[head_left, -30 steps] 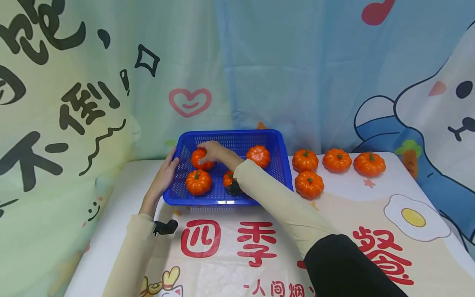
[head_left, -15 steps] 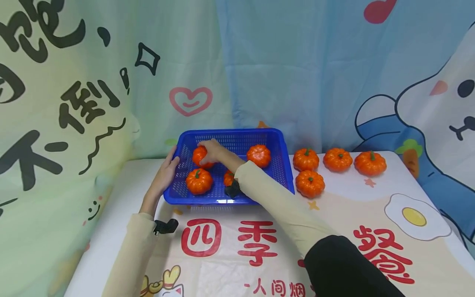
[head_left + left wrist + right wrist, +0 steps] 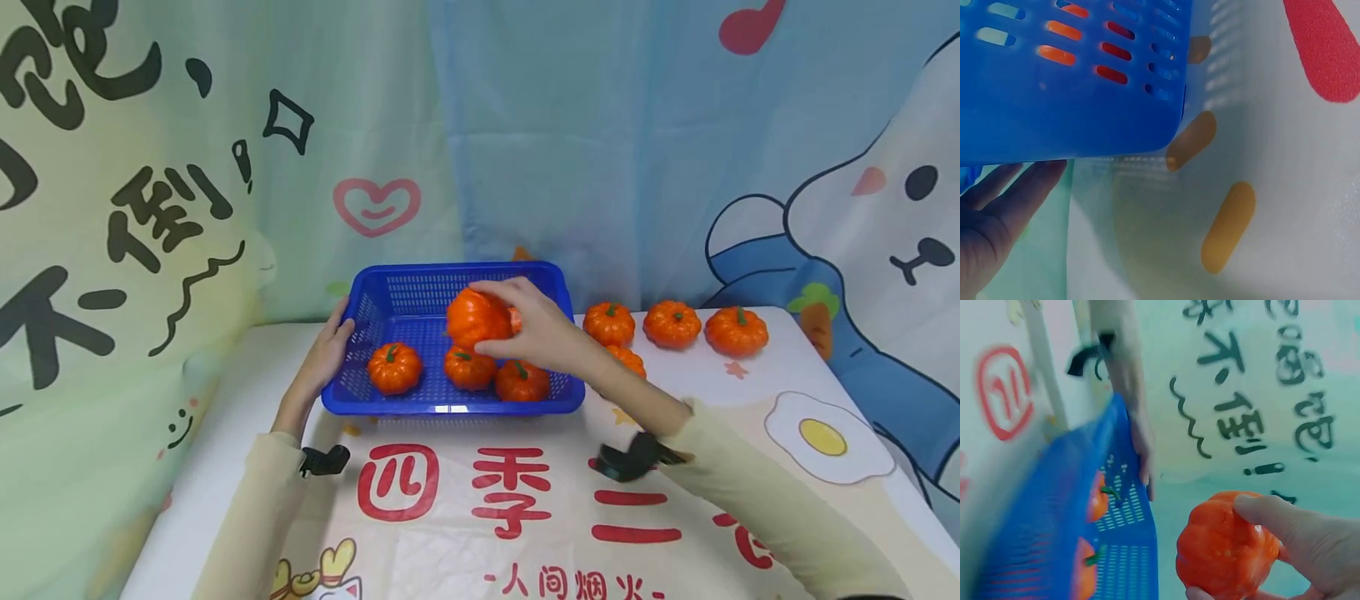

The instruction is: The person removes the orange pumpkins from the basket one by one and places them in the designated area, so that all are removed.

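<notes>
Above the blue plastic basket [image 3: 453, 409], my right hand [image 3: 542, 327] grips a small orange pumpkin [image 3: 472, 318] between thumb and fingers. The right wrist view shows that pumpkin [image 3: 1225, 547] close up, raised beyond the basket's side. Inside the basket, one pumpkin [image 3: 394, 368] sits at the front left, with another [image 3: 469, 369] near the middle and a third [image 3: 522, 382] at the front right. A further orange patch is mostly hidden behind my right hand. My left hand [image 3: 322, 354] rests at the basket's left side, its fingers straight against the outer wall in the left wrist view.
On the table to the right of the basket lie several more pumpkins [image 3: 671, 325], one partly covered by my right forearm. A printed cloth [image 3: 420, 550] with red characters covers the table. A patterned curtain [image 3: 540, 167] hangs behind the basket.
My right hand has lifted the pumpkin from the basket's back left and carried it rightward over the middle. My left hand has stayed at the basket's left side.
</notes>
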Tool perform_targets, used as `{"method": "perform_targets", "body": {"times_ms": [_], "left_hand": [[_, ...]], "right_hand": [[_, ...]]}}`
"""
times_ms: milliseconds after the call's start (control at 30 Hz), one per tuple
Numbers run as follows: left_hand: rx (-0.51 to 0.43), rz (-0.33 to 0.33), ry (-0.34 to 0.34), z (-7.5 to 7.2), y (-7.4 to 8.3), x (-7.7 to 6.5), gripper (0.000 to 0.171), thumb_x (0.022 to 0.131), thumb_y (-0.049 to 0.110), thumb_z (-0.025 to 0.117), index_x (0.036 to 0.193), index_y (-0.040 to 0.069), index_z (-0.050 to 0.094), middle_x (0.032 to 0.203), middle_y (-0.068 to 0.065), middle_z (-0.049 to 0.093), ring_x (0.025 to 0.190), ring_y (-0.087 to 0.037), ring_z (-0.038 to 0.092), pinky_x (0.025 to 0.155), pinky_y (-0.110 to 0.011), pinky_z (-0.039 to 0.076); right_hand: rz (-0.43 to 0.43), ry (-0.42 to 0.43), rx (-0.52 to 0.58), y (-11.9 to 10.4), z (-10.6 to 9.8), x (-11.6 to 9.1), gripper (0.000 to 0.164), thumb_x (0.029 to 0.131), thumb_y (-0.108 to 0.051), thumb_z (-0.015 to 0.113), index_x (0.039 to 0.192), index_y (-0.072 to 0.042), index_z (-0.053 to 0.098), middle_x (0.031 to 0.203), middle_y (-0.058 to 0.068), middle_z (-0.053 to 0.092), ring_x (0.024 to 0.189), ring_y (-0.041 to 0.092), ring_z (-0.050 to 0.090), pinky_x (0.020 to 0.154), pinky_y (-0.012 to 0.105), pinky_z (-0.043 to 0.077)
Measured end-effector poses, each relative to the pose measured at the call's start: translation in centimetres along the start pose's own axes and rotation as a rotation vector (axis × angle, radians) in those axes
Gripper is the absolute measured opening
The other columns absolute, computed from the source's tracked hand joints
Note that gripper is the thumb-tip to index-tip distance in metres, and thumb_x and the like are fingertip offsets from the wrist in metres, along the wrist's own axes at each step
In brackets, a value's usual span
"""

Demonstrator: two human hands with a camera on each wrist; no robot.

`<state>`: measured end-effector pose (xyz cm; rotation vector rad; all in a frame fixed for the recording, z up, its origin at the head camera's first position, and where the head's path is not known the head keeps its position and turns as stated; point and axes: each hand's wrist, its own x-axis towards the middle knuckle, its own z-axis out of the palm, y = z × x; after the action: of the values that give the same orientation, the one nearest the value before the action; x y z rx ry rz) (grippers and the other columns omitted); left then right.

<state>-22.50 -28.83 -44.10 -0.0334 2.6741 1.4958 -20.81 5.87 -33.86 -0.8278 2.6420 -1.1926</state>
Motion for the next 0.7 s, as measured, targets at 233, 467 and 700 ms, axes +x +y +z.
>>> {"method": "perform_targets", "body": {"times_ms": [233, 467, 700], "left_hand": [[-0.026, -0.022, -0.022, -0.2, 2.5, -1.3, 0.056, 0.106, 0.023, 0.026, 0.157, 0.012, 0.004, 0.164, -0.016, 0.005, 0.151, -0.039, 0.006, 0.122, -0.057, 0.004], [0.017, 0.005, 0.005, -0.2, 0.1, -0.1, 0.057, 0.106, 0.033, 0.023, 0.158, 0.021, 0.003, 0.165, -0.011, 0.006, 0.152, -0.036, 0.007, 0.122, -0.056, 0.005], [0.001, 0.006, -0.002, 0.1, 0.3, -0.2, 0.057, 0.106, 0.034, 0.024, 0.158, 0.021, 0.003, 0.165, -0.012, 0.006, 0.151, -0.037, 0.006, 0.122, -0.057, 0.004]], "right_hand": [[0.11, 0.137, 0.062, 3.5, -3.3, -12.0, 0.071, 0.081, -0.02, 0.079, 0.143, -0.02, 0.045, 0.139, 0.013, 0.044, 0.122, 0.034, 0.049, 0.079, 0.036, 0.06], [0.199, 0.274, -0.011, 6.3, -6.1, -16.7, 0.078, 0.08, -0.018, 0.079, 0.147, -0.015, 0.039, 0.143, 0.022, 0.04, 0.122, 0.045, 0.046, 0.071, 0.033, 0.061], [0.218, 0.294, -0.025, 8.3, -6.3, -17.7, 0.078, 0.081, -0.017, 0.079, 0.147, -0.011, 0.039, 0.144, 0.025, 0.036, 0.121, 0.048, 0.044, 0.068, 0.032, 0.061]]}}
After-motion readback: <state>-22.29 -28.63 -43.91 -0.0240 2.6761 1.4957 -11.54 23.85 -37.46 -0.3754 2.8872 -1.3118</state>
